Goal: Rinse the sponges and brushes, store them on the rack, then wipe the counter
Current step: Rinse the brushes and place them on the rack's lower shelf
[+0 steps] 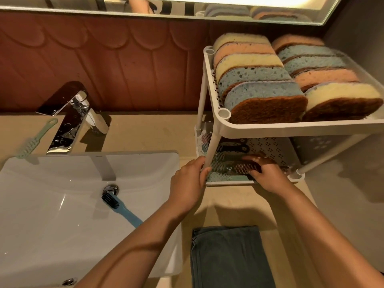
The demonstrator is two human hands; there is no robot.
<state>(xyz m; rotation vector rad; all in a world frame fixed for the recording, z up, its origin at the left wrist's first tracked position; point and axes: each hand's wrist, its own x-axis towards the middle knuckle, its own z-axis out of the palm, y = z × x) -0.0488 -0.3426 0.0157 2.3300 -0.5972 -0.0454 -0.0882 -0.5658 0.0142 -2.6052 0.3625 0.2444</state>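
A white two-tier rack [270,127] stands on the counter at the right. Its top shelf holds several sponges [264,100] on edge in two rows. My left hand [190,179] grips the rack's front left post at the lower shelf. My right hand [268,175] reaches into the lower shelf and is closed on a dark brush [250,167], among other brushes lying there. A blue brush [122,208] with black bristles lies in the white sink [52,204] by the drain. A pale green brush [35,140] rests on the counter left of the faucet.
A chrome faucet [72,121] stands behind the sink. A folded dark teal cloth [226,256] lies on the beige counter [239,202] in front of the rack. A reddish backsplash and a mirror edge run along the back; a grey wall closes the right side.
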